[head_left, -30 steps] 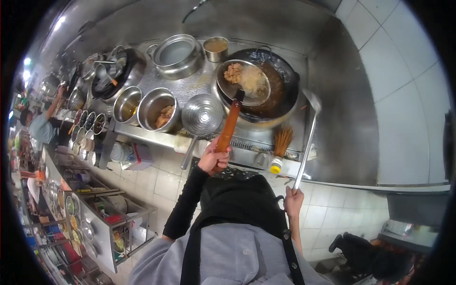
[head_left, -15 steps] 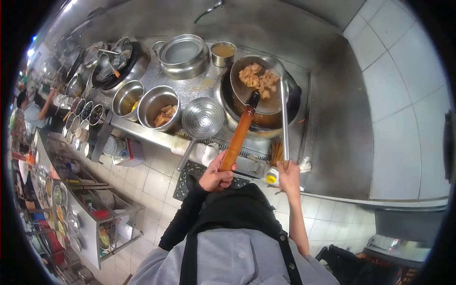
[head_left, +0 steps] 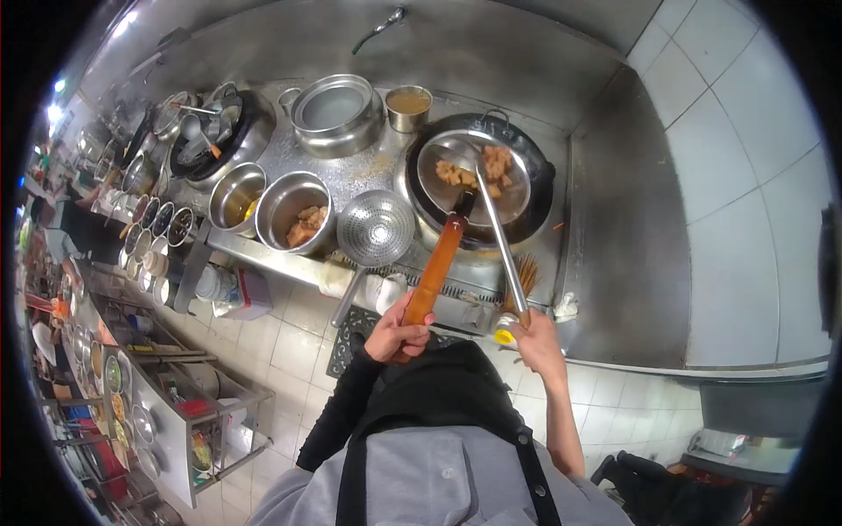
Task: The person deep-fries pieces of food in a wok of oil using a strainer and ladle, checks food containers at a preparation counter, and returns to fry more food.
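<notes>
My left hand (head_left: 400,331) is wrapped round the end of the wooden handle of a wide round strainer (head_left: 504,203). The strainer sits over the dark wok (head_left: 541,195) on the stove. Light brown pieces of meat (head_left: 457,174) lie in it, split into clumps. In my right hand (head_left: 537,342) is a long metal ladle (head_left: 499,223), held by its handle end. The ladle's head reaches in among the meat; its bowl is hard to make out. A bamboo brush (head_left: 526,273) and a bottle with a yellow cap (head_left: 504,335) are near my right hand.
Left of the wok rests a perforated ladle (head_left: 375,230). Beyond it are a pot with meat chunks (head_left: 288,188), a pot with yellow liquid (head_left: 230,195), a large lidded pot (head_left: 338,131) and a can of brown liquid (head_left: 409,103). A tap (head_left: 377,28) juts from the back wall.
The ladle's head has swung left, from the strainer's right side into its middle. The strainer looks flatter, and the meat in it has shifted. More of the wok's back rim shows.
</notes>
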### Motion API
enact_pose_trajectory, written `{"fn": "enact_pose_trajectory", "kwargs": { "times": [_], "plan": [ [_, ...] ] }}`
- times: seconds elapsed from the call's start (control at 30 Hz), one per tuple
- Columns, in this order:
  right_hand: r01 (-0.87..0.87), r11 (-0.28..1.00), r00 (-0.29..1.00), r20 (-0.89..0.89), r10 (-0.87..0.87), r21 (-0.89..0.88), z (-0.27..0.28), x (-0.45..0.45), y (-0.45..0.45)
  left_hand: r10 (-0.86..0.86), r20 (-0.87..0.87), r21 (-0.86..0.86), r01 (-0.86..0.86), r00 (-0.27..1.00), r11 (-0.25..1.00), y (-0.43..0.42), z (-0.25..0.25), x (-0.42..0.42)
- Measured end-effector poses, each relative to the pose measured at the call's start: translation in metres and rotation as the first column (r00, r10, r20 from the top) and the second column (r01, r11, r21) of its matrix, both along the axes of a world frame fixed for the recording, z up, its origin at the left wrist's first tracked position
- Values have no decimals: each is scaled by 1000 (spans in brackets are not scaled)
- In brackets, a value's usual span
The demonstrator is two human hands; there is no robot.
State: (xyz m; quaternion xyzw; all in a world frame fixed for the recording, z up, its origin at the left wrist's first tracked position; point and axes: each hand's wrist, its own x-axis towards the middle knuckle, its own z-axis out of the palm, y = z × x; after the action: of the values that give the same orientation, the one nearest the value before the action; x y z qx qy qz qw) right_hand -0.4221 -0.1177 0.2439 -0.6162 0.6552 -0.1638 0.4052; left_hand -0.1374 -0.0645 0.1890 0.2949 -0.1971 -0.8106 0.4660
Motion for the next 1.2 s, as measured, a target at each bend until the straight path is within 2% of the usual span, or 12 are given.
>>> {"fn": "enact_pose_trajectory", "kwargs": {
  "times": [0.07, 0.1, 0.2, 0.23, 0.37, 0.5, 0.6, 0.63, 0.77, 1.0, 1.13, 1.2],
  "plan": [
    [-95, 913, 995, -38, 87, -396, -27, -7, 10, 0, 11, -6, 0, 1000, 1000, 3, -6, -1],
    [-58, 914, 998, -43, 44, -402, -37, -4, 13, -4, 11, -3, 4, 1000, 1000, 5, -10, -3],
    [51, 954, 999, -31, -44, 296, -2, -1, -4, 0, -83, 27, 3, 997, 1000, 4, -9, -6],
    [63, 950, 998, -28, -57, 307, 22, 4, -4, 9, -166, 62, 1, 986, 998, 4, -12, -5],
    [66, 973, 991, -102, -90, -223, -20, -5, 12, -1, -28, -18, 1, 1000, 1000, 5, -20, -10],
    [41, 989, 998, -52, -34, 140, -14, -11, -19, -24, -2, -32, 24, 1000, 999, -7, -1, -6],
    [135, 991, 991, -27, -134, 27, -16, -13, -6, 21, 37, 3, -21, 999, 1000, -21, 4, -5],
    [153, 977, 988, -6, -156, -148, -61, -19, 2, 21, 74, -3, -20, 997, 1000, -25, -1, -6],
    [6, 991, 986, 165, -29, 134, -67, -9, -24, -13, 175, -6, 14, 985, 1000, -43, 20, -6],
    [275, 952, 917, 262, -301, 133, -33, 12, 31, -62, 359, 168, 1, 931, 986, -80, 3, 16],
    [312, 927, 859, 355, -370, 209, -23, 13, 60, 14, 772, -10, -10, 635, 1000, -92, 37, 7],
    [328, 910, 793, 451, -411, 253, -26, 14, 71, 117, 912, -175, 115, 393, 978, -105, 17, 24]
  ]
}}
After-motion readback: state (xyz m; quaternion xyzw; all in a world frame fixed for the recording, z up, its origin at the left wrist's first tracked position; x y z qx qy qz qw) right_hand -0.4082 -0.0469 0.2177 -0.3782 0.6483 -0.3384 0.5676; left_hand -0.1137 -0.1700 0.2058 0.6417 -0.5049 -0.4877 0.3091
